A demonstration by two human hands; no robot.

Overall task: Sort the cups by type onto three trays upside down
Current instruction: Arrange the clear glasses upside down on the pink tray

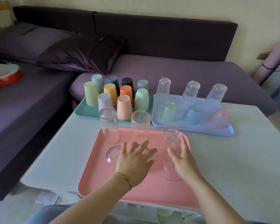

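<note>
Where pink tray (pixel 90 178) sits at surface (pixel 233 159) front edge, clear glasses (pixel 109 125) stand inverted | left hand (pixel 134 160): open, fingers spread over one glass | right hand (pixel 183 160): open, loosely flanking tall glass (pixel 172 136) | far edge: teal tray (pixel 81 113), plastic cups (pixel 124 107); blue tray (pixel 200 130), textured glasses (pixel 191 91)

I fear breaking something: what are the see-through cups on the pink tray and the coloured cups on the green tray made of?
The see-through cups look like smooth clear glass: the pink tray shows through them and their bases are thick. The coloured cups seem matte plastic: opaque, some ribbed, without shine.
</note>
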